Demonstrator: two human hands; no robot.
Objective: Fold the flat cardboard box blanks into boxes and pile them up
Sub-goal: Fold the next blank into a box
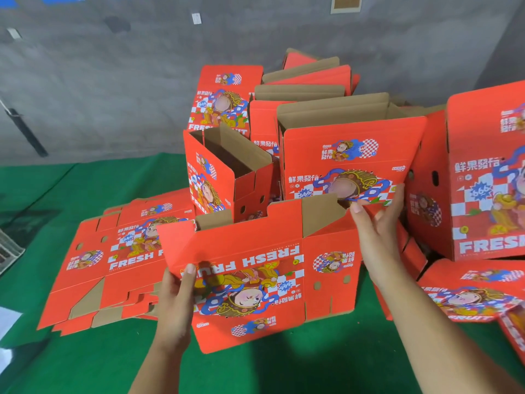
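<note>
I hold a red printed cardboard box blank (pixel 255 268) upside down above the green surface, its "FRESH FRUIT" print inverted. My left hand (pixel 177 300) pinches its left edge, thumb on the printed face. My right hand (pixel 377 223) is at the blank's upper right flap, fingers spread, thumb touching the flap's edge. A stack of flat blanks (pixel 113 260) lies to the left. Folded open-top boxes (pixel 349 155) are piled behind, with a smaller-looking one (pixel 224 177) tilted at centre.
A folded box (pixel 488 177) stands at the right edge, with more flat blanks (pixel 471 300) below it. The green cloth (pixel 85 359) covers the work surface. A grey concrete wall (pixel 113 81) rises behind. A grey crate corner (pixel 8 251) sits far left.
</note>
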